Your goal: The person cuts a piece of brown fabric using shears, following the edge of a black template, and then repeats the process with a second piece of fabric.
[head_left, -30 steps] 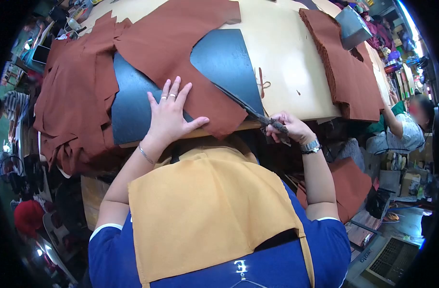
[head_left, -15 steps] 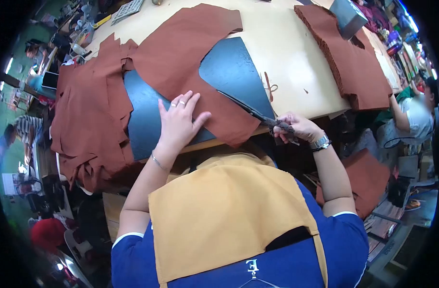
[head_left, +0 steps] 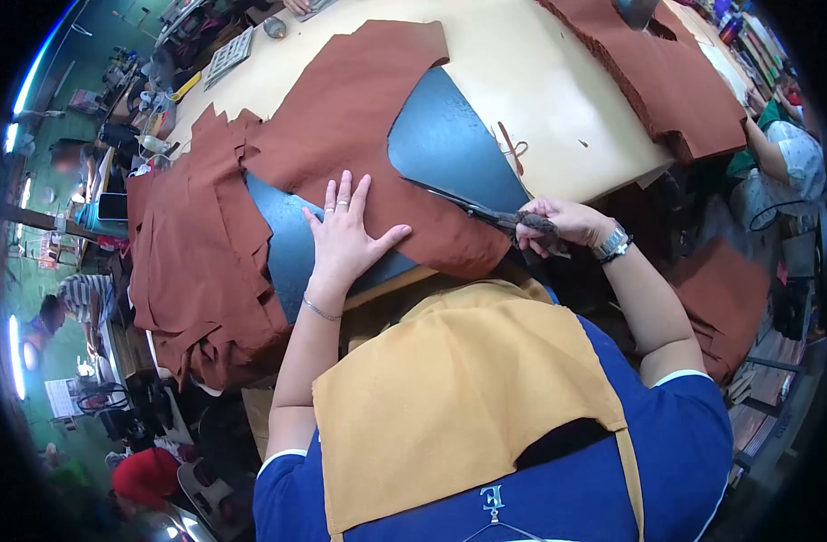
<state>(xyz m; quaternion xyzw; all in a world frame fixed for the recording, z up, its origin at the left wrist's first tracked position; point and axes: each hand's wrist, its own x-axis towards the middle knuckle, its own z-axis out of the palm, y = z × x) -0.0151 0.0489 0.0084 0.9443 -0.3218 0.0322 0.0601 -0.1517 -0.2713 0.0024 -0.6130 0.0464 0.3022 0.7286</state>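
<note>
A large reddish-brown piece of leather (head_left: pixel 359 99) lies across a dark blue-grey board (head_left: pixel 450 122) at the table's near edge. My left hand (head_left: pixel 346 239) presses flat on the leather, fingers spread and thumb out to the right. In my right hand (head_left: pixel 563 224) is a pair of dark scissors (head_left: pixel 486 214), its handles wrapped in dark material. The blades point left along the leather's right-hand edge, over the board. The leather's near corner bulges over the table edge beside the scissors.
A pile of similar leather (head_left: pixel 197 253) covers the table's left side. More leather (head_left: pixel 667 90) lies at the far right, and another stack (head_left: pixel 721 298) sits lower right. A thin brown strip (head_left: pixel 513 149) rests on the pale tabletop (head_left: pixel 558 99). A person (head_left: pixel 789 154) sits at right.
My view has shifted, so the table sits further right and is turned slightly. My left fingers are spread wider on the leather. The leather's near corner looks rounder beside the scissors.
</note>
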